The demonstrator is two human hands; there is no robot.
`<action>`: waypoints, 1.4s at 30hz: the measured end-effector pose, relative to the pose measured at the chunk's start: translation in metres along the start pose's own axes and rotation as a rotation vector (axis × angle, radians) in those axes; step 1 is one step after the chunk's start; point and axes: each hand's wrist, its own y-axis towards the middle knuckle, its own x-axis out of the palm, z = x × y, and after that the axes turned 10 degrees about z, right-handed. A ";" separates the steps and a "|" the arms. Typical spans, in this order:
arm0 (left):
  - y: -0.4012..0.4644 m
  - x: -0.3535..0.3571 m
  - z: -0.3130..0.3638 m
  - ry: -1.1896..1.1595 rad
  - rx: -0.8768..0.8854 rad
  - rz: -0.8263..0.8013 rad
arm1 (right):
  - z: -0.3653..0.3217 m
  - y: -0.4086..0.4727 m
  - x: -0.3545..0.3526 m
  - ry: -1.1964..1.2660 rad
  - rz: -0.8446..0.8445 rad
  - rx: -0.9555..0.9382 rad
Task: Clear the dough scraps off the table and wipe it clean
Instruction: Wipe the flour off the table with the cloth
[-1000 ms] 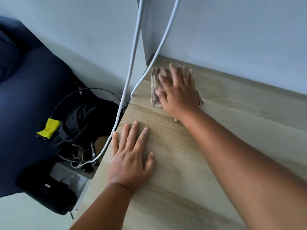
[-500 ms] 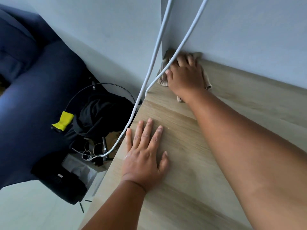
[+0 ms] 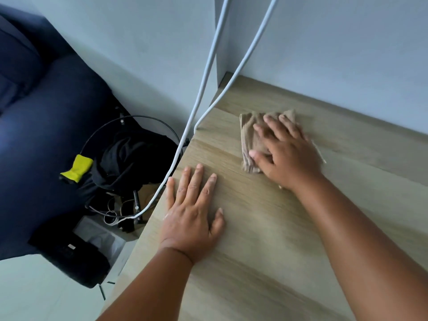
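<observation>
Her right hand (image 3: 287, 154) lies flat, fingers spread on the tan cloth (image 3: 249, 140); left hand (image 3: 192, 218) open beside it; firm overlapping strokes would serve best.

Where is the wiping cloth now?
The cloth lies on the wooden table under the right hand, near the white cables.

The table (image 3: 266, 239) is a light wood-grain top, pushed into a corner against pale walls, and its surface looks bare apart from the cloth. The cloth (image 3: 249, 140) is a tan, ribbed rag, bunched into folds and lying flat near the table's far left corner, mostly covered from above.
</observation>
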 end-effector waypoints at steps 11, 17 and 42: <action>0.000 -0.003 0.002 0.007 -0.008 -0.009 | -0.062 0.038 0.015 -0.058 -0.054 -0.161; 0.000 0.000 0.001 0.000 0.007 0.016 | 0.027 -0.066 -0.008 -0.071 -0.016 -0.074; 0.002 -0.006 0.001 0.004 0.009 0.015 | 0.107 -0.098 -0.028 -0.099 -0.014 0.458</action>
